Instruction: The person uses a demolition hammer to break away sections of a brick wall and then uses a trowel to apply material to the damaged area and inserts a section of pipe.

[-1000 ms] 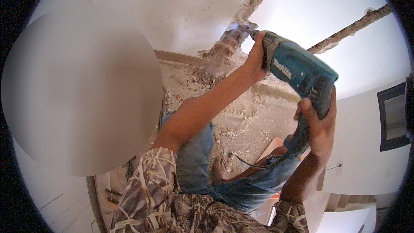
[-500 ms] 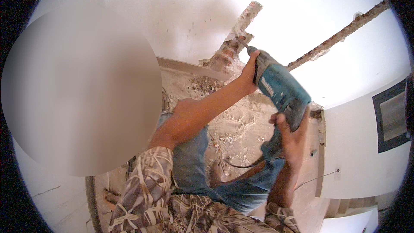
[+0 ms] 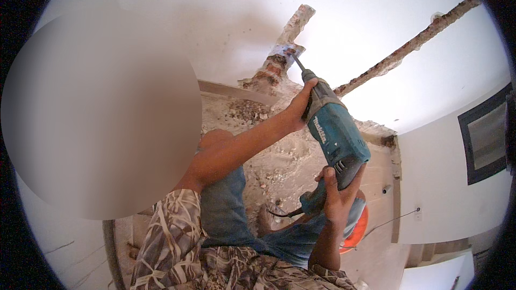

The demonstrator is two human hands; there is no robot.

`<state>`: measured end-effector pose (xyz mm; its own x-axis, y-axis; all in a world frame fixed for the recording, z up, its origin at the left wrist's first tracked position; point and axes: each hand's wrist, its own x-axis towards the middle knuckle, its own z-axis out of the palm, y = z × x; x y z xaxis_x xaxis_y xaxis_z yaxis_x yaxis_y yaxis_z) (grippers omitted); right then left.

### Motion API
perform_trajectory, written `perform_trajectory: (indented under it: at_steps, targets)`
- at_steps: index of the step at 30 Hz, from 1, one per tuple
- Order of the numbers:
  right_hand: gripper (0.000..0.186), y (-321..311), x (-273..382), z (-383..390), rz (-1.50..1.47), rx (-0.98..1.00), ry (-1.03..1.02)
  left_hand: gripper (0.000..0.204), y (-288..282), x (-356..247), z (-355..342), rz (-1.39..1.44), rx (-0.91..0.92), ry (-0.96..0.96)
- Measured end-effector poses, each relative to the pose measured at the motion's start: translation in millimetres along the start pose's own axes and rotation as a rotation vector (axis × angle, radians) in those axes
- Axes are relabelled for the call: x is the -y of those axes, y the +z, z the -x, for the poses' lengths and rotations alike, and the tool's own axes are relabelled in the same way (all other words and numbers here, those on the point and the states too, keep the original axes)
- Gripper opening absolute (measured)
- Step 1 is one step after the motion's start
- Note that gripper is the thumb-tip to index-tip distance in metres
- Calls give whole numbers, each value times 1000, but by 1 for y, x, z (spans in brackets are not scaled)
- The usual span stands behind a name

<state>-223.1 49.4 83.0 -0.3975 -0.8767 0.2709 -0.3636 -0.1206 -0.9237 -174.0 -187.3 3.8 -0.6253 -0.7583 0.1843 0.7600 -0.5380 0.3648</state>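
A teal and black hammer drill [image 3: 339, 129] slants up toward the white wall, its body held between both hands. My left hand [image 3: 302, 108] wraps round the front of the drill, just behind the bit. At the rear, my right hand [image 3: 338, 198] is closed on the handle. The thin metal bit [image 3: 298, 62] reaches a rough channel [image 3: 275, 69] cut into the wall, where broken plaster and reddish brick show. Its tip is at the channel's edge; how deep it goes cannot be told. A black power cord [image 3: 284, 214] leaves the handle.
Rubble [image 3: 279, 166] covers the floor below the wall, beside a skirting strip [image 3: 236, 92]. A second long groove [image 3: 411, 51] crosses the wall. An orange round object [image 3: 356, 232] sits behind my right forearm. A dark-framed panel [image 3: 486, 134] is at right. A blurred disc hides the left.
The drill and both hands have shifted left and slightly down in view, and the drill is more upright. The orange object has come into sight. Both hands keep their hold.
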Motion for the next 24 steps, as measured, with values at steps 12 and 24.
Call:
perform_trajectory:
  at_steps: [12, 24]
  targets:
    - [53, -27, 99, -118, 212, 309, -133, 63, 45, -34, -56, 244, 54, 168]
    - [47, -20, 157, -207, 406, 424, -173, 73, 55, -64, -113, 392, 27, 196]
